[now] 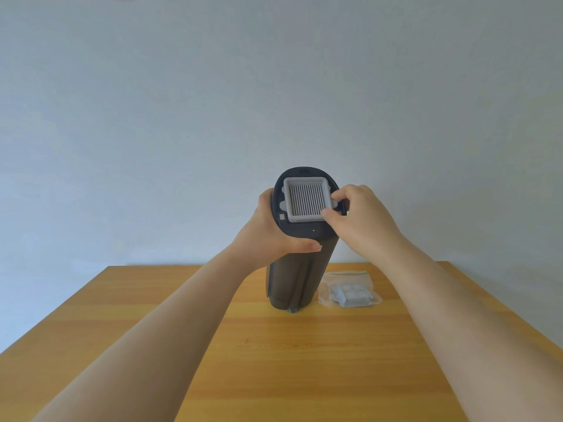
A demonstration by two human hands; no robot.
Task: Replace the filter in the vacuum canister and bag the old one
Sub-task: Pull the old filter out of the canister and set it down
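Our left hand [271, 229] grips the upright vacuum canister [300, 269]; our right hand [359, 220] pinches the pleated filter [306, 198] seated in its top, bagged filter [353, 295] beside.

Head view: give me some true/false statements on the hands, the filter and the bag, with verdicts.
The left hand grips the canister. True.
The filter sits at the canister's top. True.
The right hand hangs idle. False: it pinches the filter's right edge.
The plastic bag is empty. False: a second filter lies inside it.
The plastic bag lies left of the canister. False: it lies to its right.
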